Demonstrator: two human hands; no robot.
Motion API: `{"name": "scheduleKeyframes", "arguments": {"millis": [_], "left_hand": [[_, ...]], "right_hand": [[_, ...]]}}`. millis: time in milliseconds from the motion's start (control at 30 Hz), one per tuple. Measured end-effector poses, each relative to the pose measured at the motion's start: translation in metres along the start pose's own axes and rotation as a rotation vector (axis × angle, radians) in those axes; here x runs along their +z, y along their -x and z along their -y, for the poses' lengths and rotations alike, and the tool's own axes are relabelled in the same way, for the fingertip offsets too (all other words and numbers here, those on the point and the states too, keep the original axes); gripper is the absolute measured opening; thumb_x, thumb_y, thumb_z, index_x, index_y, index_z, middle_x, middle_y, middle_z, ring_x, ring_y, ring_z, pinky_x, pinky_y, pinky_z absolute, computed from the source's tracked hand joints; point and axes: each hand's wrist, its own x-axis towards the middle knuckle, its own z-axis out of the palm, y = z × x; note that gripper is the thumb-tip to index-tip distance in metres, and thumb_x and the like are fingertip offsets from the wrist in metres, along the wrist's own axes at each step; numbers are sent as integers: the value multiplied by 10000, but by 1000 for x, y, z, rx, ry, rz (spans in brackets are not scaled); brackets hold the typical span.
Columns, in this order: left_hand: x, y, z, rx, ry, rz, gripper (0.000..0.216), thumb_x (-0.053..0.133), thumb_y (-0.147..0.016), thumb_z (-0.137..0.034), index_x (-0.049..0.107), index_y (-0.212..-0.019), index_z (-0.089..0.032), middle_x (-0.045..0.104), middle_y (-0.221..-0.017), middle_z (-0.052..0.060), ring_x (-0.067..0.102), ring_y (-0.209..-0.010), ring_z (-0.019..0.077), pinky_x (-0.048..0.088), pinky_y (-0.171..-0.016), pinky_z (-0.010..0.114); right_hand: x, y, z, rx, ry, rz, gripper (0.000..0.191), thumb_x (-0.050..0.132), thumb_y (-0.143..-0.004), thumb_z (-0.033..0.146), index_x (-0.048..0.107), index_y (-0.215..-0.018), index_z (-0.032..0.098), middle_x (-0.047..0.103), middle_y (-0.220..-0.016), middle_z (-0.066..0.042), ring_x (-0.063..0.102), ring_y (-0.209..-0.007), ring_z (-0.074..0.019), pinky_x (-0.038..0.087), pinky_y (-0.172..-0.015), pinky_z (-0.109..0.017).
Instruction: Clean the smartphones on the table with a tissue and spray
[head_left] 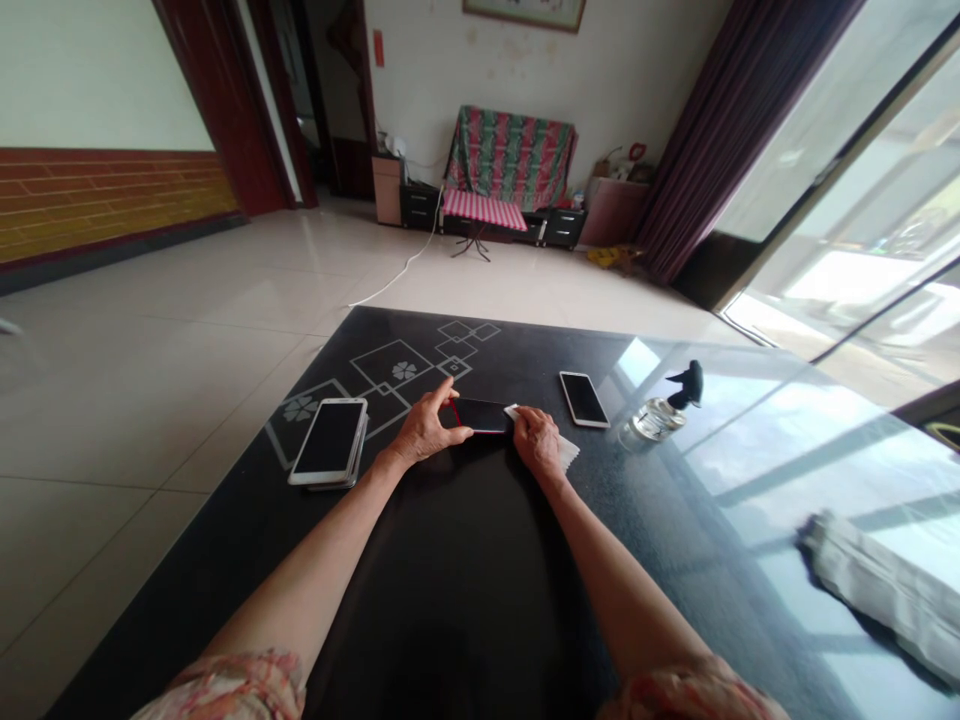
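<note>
A dark smartphone (pixel 484 416) with a red edge lies sideways between my hands, low over the black table. My left hand (pixel 429 425) grips its left end, thumb on the near edge and fingers on the far edge. At the phone's right end, my right hand (pixel 537 438) is closed around a white cloth (pixel 568 453), which pokes out on both sides of the fingers and touches the phone. To the left sits a small stack of phones, a white one (pixel 328 442) on top. Another white phone (pixel 584 399) lies screen up beyond my right hand.
A clear spray bottle (pixel 658 418) with a black trigger head stands on the right of the glossy table (pixel 675 540). Farther right lies a crumpled grey cloth item (pixel 877 590). Across the floor are a small pink striped table (pixel 486 209) and low cabinets.
</note>
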Motion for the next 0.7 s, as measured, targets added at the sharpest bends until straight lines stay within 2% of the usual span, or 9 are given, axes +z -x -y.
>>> {"name": "scheduleKeyframes", "arguments": {"millis": [133,433,700], "left_hand": [[-1,9,10,-27,-22,34,899,777,-614,-350,389,-1411,-203,624,-1213,81,615,-1065,244,481,-991,442],[-6,14,16,-4,-186,179,862,790,-585,-310,454,-1361,-142,632,-1197,136,629,-1064,278,526,-922,416],[-5,13,11,-4,-227,179,837,772,-580,-300,472,-1341,-121,642,-1180,143,638,-1042,285,532,-911,409]], "right_hand": [[1,0,1,-12,4,-1,295,454,-848,148,709,-981,216,697,-1069,-48,599,-990,-197,401,-942,-322],[-1,0,2,-6,14,6,288,459,-837,129,708,-953,218,698,-1068,-41,604,-976,-199,410,-936,-316],[0,0,3,2,22,12,285,457,-844,129,703,-958,217,692,-1077,-44,595,-984,-201,402,-937,-319]]}}
